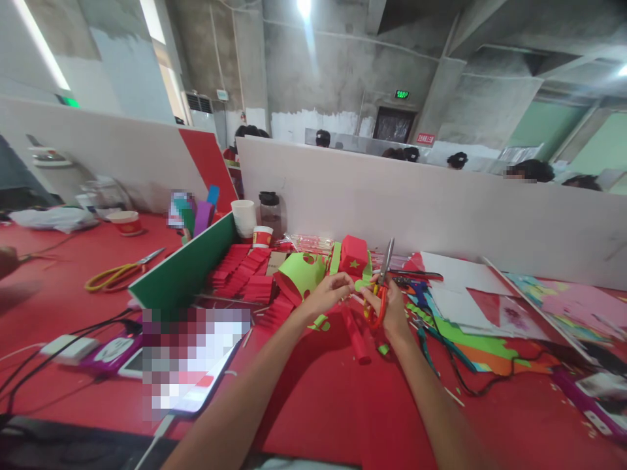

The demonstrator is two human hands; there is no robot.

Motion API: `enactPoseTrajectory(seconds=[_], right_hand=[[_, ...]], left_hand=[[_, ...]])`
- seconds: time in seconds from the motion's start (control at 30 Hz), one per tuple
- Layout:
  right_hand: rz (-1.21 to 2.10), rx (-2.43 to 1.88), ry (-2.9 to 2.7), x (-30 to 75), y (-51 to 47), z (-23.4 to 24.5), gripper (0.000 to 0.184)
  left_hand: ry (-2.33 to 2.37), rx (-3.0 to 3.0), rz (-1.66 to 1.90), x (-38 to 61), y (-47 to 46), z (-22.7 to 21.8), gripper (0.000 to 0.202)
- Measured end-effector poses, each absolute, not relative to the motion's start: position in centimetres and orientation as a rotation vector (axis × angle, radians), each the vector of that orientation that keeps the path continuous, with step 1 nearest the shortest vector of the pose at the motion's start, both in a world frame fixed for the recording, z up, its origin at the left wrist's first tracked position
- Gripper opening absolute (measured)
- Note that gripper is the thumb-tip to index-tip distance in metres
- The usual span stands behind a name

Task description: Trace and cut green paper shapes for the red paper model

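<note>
My right hand [390,312] is closed around scissors [383,274] with red and yellow handles, their blades pointing up. A small round green piece [360,286], foam-like in look, sits between the fingertips of both hands. At its left edge, the fingers of my left hand [336,290] are pinched together. Just beyond the hands stands a red box [353,253] with a green star on its front. To its left lies a curved green sheet with round holes [306,271]. Under my hands is a red rolled tube [356,336], and green scraps [321,322] lie nearby.
Folded red pieces [240,271] spread at left beside a green divider [186,267]. A phone or tablet [210,365] lies nearer. Pliers [424,343], a black cable [477,391] and coloured sheets [455,333] occupy the right. A white partition [392,202] stands behind.
</note>
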State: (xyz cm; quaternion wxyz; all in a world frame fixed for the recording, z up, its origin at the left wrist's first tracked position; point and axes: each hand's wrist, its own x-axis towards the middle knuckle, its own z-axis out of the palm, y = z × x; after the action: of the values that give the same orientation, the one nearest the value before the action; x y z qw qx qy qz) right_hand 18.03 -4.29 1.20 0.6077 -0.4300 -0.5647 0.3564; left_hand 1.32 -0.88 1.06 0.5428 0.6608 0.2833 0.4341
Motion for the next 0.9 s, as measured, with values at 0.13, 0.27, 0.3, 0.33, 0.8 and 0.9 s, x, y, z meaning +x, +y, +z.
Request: enactPoseTrajectory(seconds=[0.13, 0.27, 0.3, 0.33, 0.8, 0.9], right_hand=[[0.858, -1.001, -1.303, 18.3, -4.3, 1.1, 0.043], [0.942, -1.036, -1.353, 18.5, -4.5, 1.0, 0.044], [0.964, -1.030, -1.383, 18.5, -4.6, 1.0, 0.042], [0.989, -1.018, -1.418, 18.3, -4.7, 0.9, 0.040], [0.902, -1.108, -1.620, 16.4, -5.7, 0.0, 0.031], [0.863, -1.113, -1.617, 16.3, -5.6, -0.2, 0.029]], left_hand=[[0.694, 1.594, 1.036, 1.6, -0.9, 1.0, 0.027], [0.752, 1.500, 1.199, 1.6, -0.6, 1.0, 0.025], [0.766, 1.460, 1.243, 1.6, -0.5, 1.0, 0.024], [0.776, 1.423, 1.278, 1.5, -0.5, 1.1, 0.024], [0.781, 1.177, 1.423, 2.4, -1.7, 2.0, 0.027], [0.774, 1.152, 1.438, 2.6, -1.9, 2.2, 0.024]])
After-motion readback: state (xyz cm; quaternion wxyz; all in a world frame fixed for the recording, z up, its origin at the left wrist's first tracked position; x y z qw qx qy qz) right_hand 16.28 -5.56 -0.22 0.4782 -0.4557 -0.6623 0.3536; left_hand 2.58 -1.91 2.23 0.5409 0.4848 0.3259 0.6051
